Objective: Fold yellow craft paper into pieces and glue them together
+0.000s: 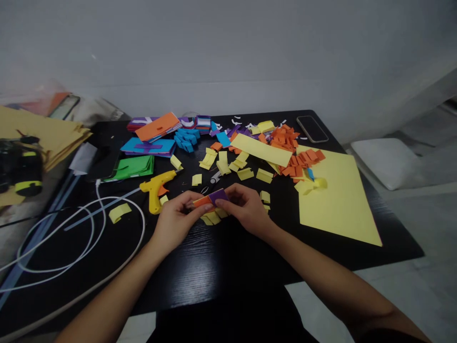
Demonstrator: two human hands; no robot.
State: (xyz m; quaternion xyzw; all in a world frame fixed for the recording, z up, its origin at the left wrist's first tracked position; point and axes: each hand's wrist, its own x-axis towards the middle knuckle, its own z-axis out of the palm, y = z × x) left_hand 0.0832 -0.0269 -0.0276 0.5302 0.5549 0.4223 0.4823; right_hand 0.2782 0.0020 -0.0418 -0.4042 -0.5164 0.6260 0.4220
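Nearest me on the black table (228, 257), just right of the yellow glue gun (155, 190), I see the orange-and-purple paper piece (218, 195) held up between both hands. The left hand (178, 216) has thumb and fingers pinched on its orange end; the right hand (246, 207) has its fingers closed on the purple end. Some yellow folded tabs (212, 218) show just below the piece, right of the glue gun. A white cable (143, 224) loops to the gun's left, and the large yellow sheet (339, 195) lies well off to its right. Farther back, I make out scissors (215, 177) right of the gun, partly hidden. Beyond the gun, to its left, sits the green paper stack (139, 166); behind it and rightward are blue folded strips (186, 139), then a heap of orange tabs (285, 138). Far to its right, near the table's back edge, is a phone (312, 129).
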